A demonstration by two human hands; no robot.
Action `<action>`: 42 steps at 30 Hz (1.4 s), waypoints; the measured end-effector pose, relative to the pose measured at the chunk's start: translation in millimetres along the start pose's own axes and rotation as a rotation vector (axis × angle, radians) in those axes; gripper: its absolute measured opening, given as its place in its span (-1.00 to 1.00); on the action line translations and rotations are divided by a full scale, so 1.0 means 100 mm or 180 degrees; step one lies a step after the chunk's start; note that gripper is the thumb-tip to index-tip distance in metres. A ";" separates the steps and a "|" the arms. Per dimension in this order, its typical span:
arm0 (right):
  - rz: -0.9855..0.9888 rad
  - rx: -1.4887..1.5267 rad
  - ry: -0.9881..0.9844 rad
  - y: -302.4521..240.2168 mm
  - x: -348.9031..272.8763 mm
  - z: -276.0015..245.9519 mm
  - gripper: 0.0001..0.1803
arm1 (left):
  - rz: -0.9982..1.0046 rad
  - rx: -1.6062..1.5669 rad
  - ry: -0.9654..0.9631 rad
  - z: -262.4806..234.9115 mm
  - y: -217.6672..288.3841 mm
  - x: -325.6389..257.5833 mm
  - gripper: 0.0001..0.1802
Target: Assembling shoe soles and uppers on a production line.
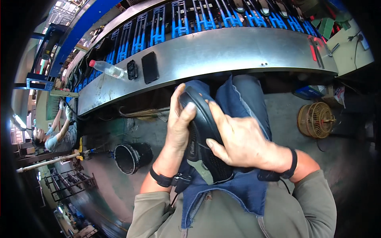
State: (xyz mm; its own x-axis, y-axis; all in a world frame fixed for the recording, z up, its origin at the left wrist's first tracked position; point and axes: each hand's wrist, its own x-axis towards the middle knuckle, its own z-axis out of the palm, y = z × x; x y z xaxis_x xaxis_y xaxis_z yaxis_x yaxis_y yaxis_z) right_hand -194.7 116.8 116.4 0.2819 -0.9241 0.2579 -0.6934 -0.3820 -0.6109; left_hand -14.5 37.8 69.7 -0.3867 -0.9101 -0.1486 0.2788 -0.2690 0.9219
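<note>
A black shoe [216, 160] with a thick dark sole and a grey-green patch at its lower end lies tilted above my lap. My left hand [177, 125] is closed around its upper left part, the thumb pressed on the upper and the fingers behind. From the other side my right hand [248, 141] grips the shoe, index finger along its edge and thumb on its side; the remaining fingers are partly hidden. A blue denim apron [246, 194] covers my lap beneath it.
Ahead runs a metal bench [222, 49] carrying a phone [150, 67], a small black object [132, 70], a plastic bottle [107, 69] and a red-handled tool [315, 51]. Beyond it stand blue racks [180, 25]. A black bucket [133, 158], a fan [316, 120] and another person [59, 139] flank me.
</note>
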 end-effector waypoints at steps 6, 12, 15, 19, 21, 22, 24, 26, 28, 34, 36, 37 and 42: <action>0.0054 -0.0312 -0.0214 0.05 -0.94 0.29 -0.23 | -0.0677 -0.1452 -0.0821 -0.38 -0.51 0.21 -0.39; -0.1613 -0.0177 0.0340 0.46 -0.33 0.24 -0.31 | -0.1617 -0.1047 0.0106 0.08 -0.29 0.58 -0.36; -0.1808 0.0240 0.1135 0.29 0.14 0.02 -0.35 | -0.0978 -0.0492 -0.0612 0.03 -0.20 0.29 -0.50; 0.0506 0.1811 0.0360 0.48 0.40 -0.09 -0.24 | 0.0154 0.2146 -0.0565 -0.57 -0.34 0.12 -0.49; 0.1406 0.2856 -0.0291 1.22 0.43 0.45 -0.43 | 0.0632 0.0458 0.0084 -0.14 -0.48 0.26 -0.47; 0.1880 0.3171 -0.0016 1.41 0.47 0.49 -0.50 | 0.0140 -0.0248 0.0301 0.14 -0.52 0.38 -0.49; 0.2644 0.3459 0.0282 1.55 0.57 0.39 -0.53 | -0.0558 -0.0759 0.0500 0.30 -0.44 0.71 -0.52; 0.2661 0.3563 0.0403 1.31 0.64 0.14 -0.54 | -0.0863 -0.0534 0.0298 0.27 -0.43 0.91 -0.56; 0.2181 0.2882 0.0196 1.50 0.63 0.21 -0.57 | -0.1154 -0.0338 0.0200 0.21 -0.40 1.03 -0.65; 0.1069 0.2568 -0.1369 1.20 0.47 -0.33 -0.75 | 0.0275 0.1390 -0.1630 0.06 -0.15 0.52 -0.82; -0.1071 0.0385 -0.2313 0.73 0.13 -0.46 -0.81 | 0.0912 0.2461 -0.2978 0.09 -0.20 -0.11 -0.87; -0.1068 0.0687 -0.2075 0.55 -0.38 -0.31 -0.85 | 0.0661 0.2311 -0.3446 0.09 -0.38 -0.42 -0.89; -0.1093 0.0711 -0.1486 1.14 -0.26 -0.14 -0.88 | 0.1740 0.3042 -0.2877 0.17 -0.35 0.04 -0.84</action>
State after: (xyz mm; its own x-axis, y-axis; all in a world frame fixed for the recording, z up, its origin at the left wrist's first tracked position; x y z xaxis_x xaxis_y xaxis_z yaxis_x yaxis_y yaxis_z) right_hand -290.3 97.6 50.6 0.7596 -0.6343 0.1439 -0.3702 -0.6036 -0.7061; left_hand -40.4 48.9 43.3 -0.9457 -0.2199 0.2393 0.0234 0.6883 0.7250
